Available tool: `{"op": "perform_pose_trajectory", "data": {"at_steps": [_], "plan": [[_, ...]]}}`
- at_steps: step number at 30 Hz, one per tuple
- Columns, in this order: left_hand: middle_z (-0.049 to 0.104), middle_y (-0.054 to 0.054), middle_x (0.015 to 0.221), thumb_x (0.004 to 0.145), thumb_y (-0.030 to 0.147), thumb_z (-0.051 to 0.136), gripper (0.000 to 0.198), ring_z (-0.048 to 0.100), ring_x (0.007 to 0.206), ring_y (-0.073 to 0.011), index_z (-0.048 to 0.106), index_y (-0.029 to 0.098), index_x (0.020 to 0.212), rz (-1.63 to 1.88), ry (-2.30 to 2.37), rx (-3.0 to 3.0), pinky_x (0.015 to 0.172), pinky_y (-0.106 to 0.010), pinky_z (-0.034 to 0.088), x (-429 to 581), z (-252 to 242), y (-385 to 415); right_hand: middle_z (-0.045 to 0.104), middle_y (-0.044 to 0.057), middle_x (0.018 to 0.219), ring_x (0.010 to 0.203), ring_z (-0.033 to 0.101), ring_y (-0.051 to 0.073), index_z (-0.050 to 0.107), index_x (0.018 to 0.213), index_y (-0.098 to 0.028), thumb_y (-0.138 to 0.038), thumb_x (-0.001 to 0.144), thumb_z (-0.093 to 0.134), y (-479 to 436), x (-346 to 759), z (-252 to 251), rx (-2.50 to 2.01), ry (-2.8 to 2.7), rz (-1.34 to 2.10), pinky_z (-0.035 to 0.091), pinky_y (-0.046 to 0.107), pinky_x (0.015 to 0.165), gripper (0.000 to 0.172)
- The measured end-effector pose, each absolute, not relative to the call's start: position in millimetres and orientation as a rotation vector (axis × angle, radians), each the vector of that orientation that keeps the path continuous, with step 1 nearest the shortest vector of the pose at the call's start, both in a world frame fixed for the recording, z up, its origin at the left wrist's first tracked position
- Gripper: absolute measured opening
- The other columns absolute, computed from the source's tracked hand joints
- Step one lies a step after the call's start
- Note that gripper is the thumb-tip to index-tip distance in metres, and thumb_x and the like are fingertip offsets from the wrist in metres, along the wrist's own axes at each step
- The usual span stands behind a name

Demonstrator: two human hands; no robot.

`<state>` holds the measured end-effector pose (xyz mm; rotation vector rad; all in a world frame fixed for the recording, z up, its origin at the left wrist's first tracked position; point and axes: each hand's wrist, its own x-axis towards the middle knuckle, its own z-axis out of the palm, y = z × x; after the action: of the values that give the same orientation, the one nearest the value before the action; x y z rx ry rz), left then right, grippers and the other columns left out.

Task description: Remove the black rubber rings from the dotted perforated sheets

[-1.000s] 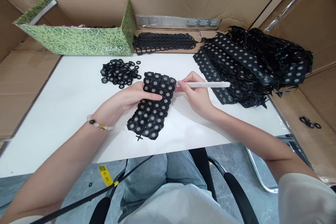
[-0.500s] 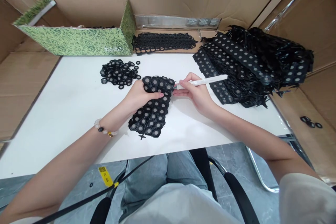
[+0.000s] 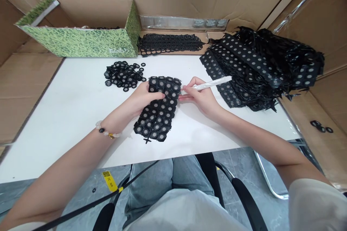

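A black rubber sheet (image 3: 157, 115) with rows of moulded rings and grey centres is gripped by my left hand (image 3: 145, 97), thumb across its face. Its lower end reaches down toward the near side of the white table. My right hand (image 3: 199, 94) pinches a slim white pen-like tool (image 3: 213, 83) at the sheet's right upper edge. The tool's tip is hidden by the fingers and the sheet. Just beyond my left hand lies a pile of loose black rings (image 3: 123, 74).
A green patterned box (image 3: 81, 41) stands at the back left. Beside it lies stripped black mesh (image 3: 170, 43). Many uncut black sheets (image 3: 255, 65) are heaped at the right. Several rings (image 3: 321, 127) rest on cardboard beyond the white table's (image 3: 67, 115) right edge.
My left thumb has drawn back slightly to the left, and the upper end of the sheet lies flatter. The white tool has shifted a little to the left with my right hand.
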<state>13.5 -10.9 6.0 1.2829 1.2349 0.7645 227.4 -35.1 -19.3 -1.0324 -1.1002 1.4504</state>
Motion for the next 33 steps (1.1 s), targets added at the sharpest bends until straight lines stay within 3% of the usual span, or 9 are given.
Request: {"op": "perform_pose_trajectory", "data": {"at_steps": [3, 9, 20, 33], "plan": [[0.079, -0.009, 0.095, 0.054, 0.028, 0.082, 0.033, 0.073, 0.096, -0.0313, 0.072, 0.016, 0.083, 0.740, 1.232, 1.264, 0.095, -0.047, 0.057, 12, 7, -9, 0.064, -0.007, 0.071, 0.065, 0.071, 0.013, 0.049, 0.074, -0.024, -0.053, 0.070, 0.086, -35, 228, -18, -1.030, -1.086, 1.456, 0.067, 0.035, 0.076, 0.048], [0.079, -0.008, 0.108, 0.052, 0.034, 0.092, 0.052, 0.071, 0.107, -0.0313, 0.076, 0.019, 0.099, 0.811, 1.227, 1.399, 0.102, -0.044, 0.054, 18, 5, -16, 0.061, -0.007, 0.069, 0.067, 0.071, 0.014, 0.049, 0.073, -0.023, -0.054, 0.072, 0.084, -38, 226, -19, -1.009, -1.153, 1.412, 0.067, 0.035, 0.076, 0.046], [0.078, -0.006, 0.107, 0.058, 0.033, 0.088, 0.044, 0.071, 0.107, -0.0307, 0.076, 0.018, 0.098, 0.825, 1.242, 1.462, 0.103, -0.043, 0.053, 21, 5, -20, 0.069, -0.005, 0.073, 0.069, 0.076, 0.017, 0.049, 0.078, -0.024, -0.058, 0.072, 0.083, -39, 225, -16, -1.055, -1.177, 1.436, 0.065, 0.029, 0.062, 0.048], [0.077, -0.009, 0.110, 0.060, 0.032, 0.087, 0.048, 0.069, 0.111, -0.0314, 0.073, 0.015, 0.103, 0.852, 1.207, 1.376, 0.104, -0.045, 0.052, 25, -2, -23, 0.071, 0.000, 0.080, 0.078, 0.071, 0.018, 0.055, 0.079, -0.023, -0.046, 0.090, 0.070, -45, 224, -26, -1.100, -1.499, 1.082, 0.057, 0.032, 0.073, 0.029]]}}
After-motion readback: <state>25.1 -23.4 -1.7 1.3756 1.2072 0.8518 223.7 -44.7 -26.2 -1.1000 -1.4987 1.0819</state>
